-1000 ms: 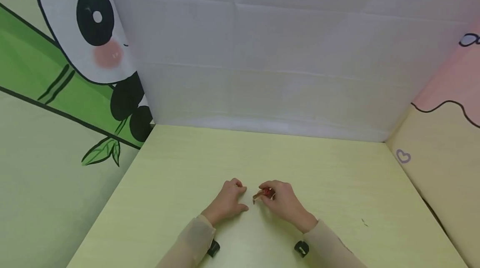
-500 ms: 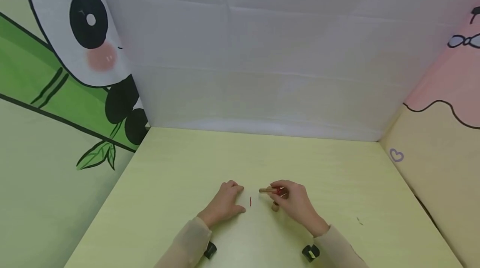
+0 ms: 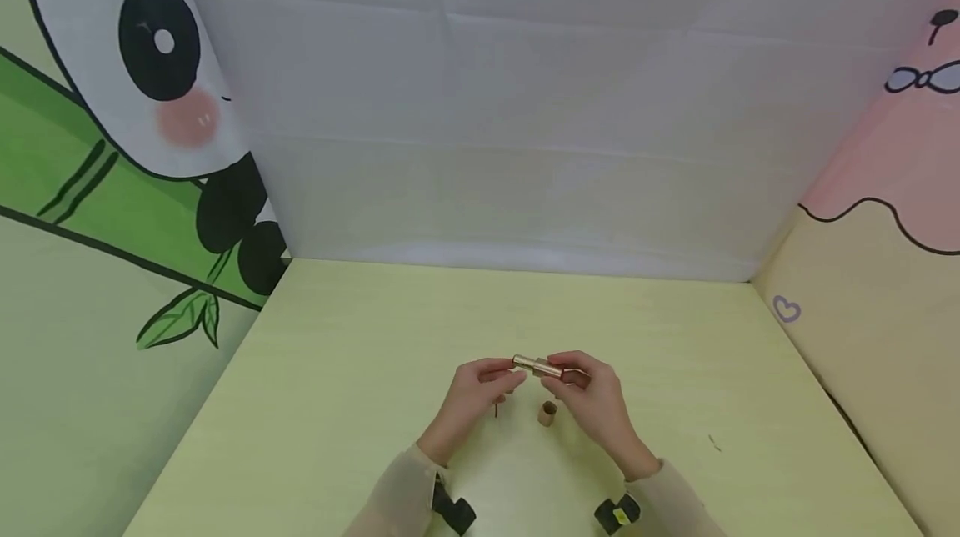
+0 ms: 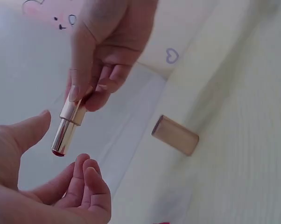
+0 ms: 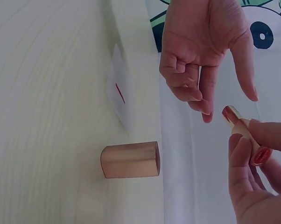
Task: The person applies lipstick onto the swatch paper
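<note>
A gold lipstick [image 3: 537,366] is pinched between the thumb and fingers of my right hand [image 3: 592,404], raised above the table and pointing left. In the left wrist view, red shows at the rim of its shiny narrow tube [image 4: 62,137]. My left hand [image 3: 468,404] is at that end, thumb and fingers spread on either side of the tube; both wrist views show a gap between them. The lipstick cap [image 3: 547,414] stands upright on the table below my hands. Beside it lies a small white paper [image 5: 113,81] with a red streak [image 5: 120,93].
The pale yellow table [image 3: 390,312] reaches back to a white sheet wall [image 3: 487,145]. Printed side panels stand left and right, one with a panda [image 3: 187,120]. A small dark mark [image 3: 714,443] is on the table at the right.
My right hand has lifted the lipstick off the paper, away from the streak, and turned it. My left hand has moved from the paper up to the lipstick's end. The cap has come into view.
</note>
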`<action>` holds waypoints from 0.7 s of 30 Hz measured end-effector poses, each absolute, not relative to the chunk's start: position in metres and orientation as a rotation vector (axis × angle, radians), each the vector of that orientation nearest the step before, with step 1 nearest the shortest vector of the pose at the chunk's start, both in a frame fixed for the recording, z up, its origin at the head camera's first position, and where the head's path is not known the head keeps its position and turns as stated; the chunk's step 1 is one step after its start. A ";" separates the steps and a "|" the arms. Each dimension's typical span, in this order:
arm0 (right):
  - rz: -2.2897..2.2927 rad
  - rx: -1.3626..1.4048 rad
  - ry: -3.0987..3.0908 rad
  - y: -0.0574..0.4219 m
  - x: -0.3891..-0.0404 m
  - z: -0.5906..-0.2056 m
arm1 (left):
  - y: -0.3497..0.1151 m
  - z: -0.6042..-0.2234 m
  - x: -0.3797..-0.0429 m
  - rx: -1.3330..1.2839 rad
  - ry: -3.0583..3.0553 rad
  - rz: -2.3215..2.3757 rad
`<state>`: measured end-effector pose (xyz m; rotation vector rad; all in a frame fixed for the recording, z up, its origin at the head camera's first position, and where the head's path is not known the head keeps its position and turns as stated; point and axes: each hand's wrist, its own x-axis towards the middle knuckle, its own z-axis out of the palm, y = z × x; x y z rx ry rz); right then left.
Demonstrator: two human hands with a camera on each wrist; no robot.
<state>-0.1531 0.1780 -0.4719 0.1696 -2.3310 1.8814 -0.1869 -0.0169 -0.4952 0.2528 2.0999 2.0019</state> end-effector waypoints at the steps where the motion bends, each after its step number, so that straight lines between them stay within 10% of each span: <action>1: 1.900 0.165 -2.313 0.178 -0.153 -0.470 | -0.015 -0.493 -0.187 0.228 2.043 2.035; 21: 2.037 0.101 -2.164 0.180 -0.146 -0.471 | 0.004 -0.481 -0.183 0.085 1.570 2.244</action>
